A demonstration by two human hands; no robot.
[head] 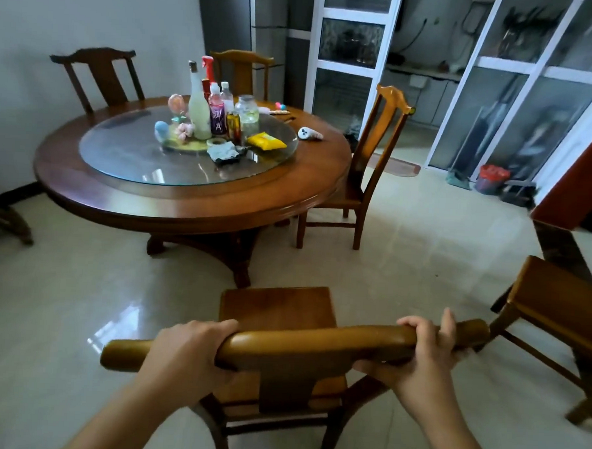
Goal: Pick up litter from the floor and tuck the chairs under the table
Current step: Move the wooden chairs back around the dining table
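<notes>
A wooden chair (276, 312) stands right in front of me, its seat facing the round wooden table (186, 201) and apart from it by a stretch of floor. My left hand (192, 352) grips the left part of its top rail. My right hand (424, 358) grips the right part of the same rail. Another chair (373, 159) stands at the table's right side with its seat partly under the rim. Two more chairs (103, 77) stand at the far side. I see no litter on the pale tiled floor near me.
A further wooden chair (557, 306) stands close on my right, near the held chair's rail end. Bottles, a jar and a yellow packet (266, 141) crowd the table's glass turntable. A red bucket (492, 178) and glass doors lie at the back right.
</notes>
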